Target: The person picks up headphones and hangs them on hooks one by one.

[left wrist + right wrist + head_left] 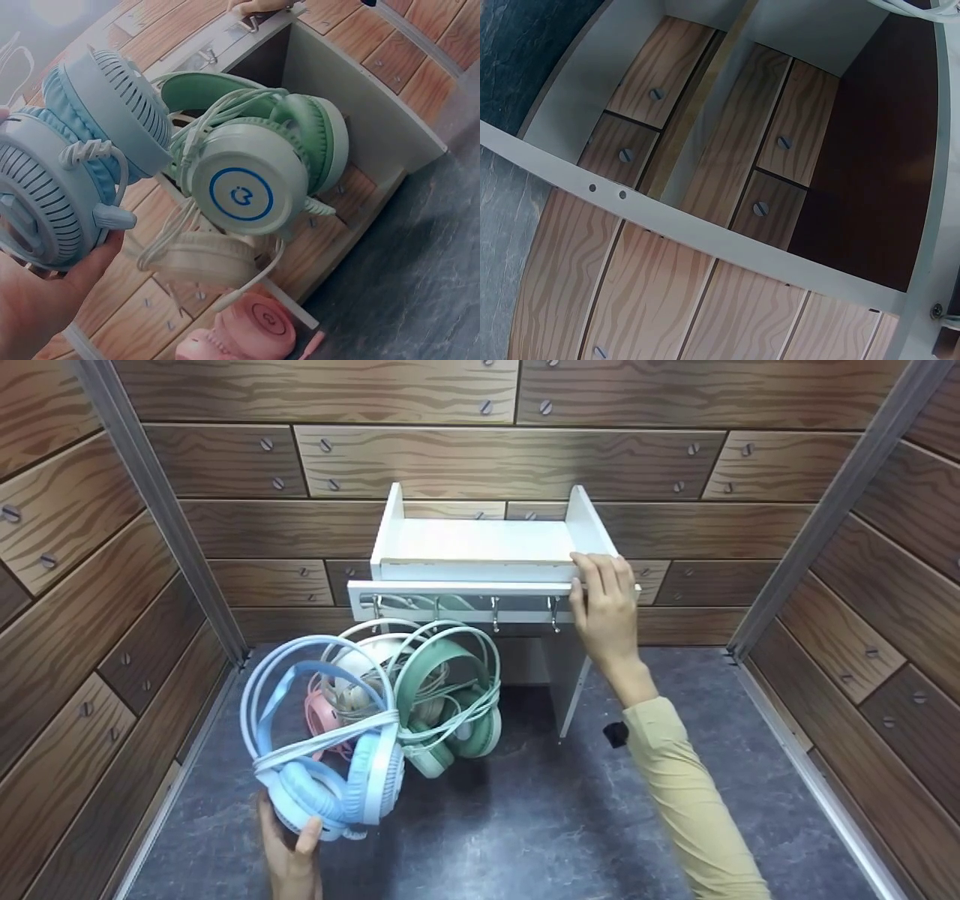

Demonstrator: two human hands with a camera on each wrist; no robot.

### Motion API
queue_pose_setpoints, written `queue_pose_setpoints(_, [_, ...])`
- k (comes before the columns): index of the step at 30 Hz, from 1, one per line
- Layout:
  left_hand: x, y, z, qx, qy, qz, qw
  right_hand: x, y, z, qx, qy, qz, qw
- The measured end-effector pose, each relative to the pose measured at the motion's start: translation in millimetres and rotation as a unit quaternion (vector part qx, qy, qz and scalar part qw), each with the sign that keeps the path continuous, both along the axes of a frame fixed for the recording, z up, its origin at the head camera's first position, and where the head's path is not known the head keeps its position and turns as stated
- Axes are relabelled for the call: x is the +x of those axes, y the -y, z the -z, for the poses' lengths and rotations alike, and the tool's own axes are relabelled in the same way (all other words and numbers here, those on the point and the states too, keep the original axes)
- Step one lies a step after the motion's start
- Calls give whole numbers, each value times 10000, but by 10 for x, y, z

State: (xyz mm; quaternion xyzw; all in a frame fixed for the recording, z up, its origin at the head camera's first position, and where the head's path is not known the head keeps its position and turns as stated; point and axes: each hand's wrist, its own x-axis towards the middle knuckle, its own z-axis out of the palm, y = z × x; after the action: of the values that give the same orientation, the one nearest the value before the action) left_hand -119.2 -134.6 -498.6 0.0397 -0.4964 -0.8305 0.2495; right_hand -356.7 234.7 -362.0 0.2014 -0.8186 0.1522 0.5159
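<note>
My left hand (289, 859) grips blue headphones (375, 780) by the ear cups, with their cable wrapped around the headband. They are in front of and left of a white shelf unit (480, 540) with a hook rail (465, 587). Green headphones (484, 735) hang at the rail's left part, close beside beige ones (202, 255) and pink ones (322, 716). Which hook bears each is hidden. At the rail's right end, my right hand (609, 619) holds the shelf, fingers over the top and thumb at the front. The right wrist view shows the shelf unit's inside, without the hand.
Two metal hooks (555, 615) at the rail's right carry nothing. A small black object (616, 733) lies on the dark floor (525, 825) near the right sleeve. Wood-patterned panels (510, 457) form walls at the back and both sides, with metal posts in the corners.
</note>
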Motion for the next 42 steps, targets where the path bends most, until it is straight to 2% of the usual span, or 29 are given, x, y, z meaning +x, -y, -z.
queue_pose_setpoints(7, [-12, -40, -10, -209, -180, 15, 9996, 3, 9, -3, -27, 15, -46, 10000])
queue_pose_setpoints(18, [-19, -87, -83, -731, 251, -23, 9970, 2, 8, 9, -15, -3, -49, 10000])
queue_pose_setpoints(27, [-74, -133, -79, -971, 99, 24, 9952, -7, -3, 14, 1, -29, 4, 10000])
queue_pose_setpoints(33, [-79, -171, -81, -1171, -168, 16, 9930, 3, -12, 11, -7, -19, -1, 10000])
queue_pose_setpoints(38, [-103, -234, -100, -1397, -244, 207, 9897, 6, -12, 1, -3, -39, -3, 10000])
queue_pose_setpoints(42, [-125, -308, -107, -1392, -133, 452, 9891, 5, -6, 5, 16, -11, -15, 10000])
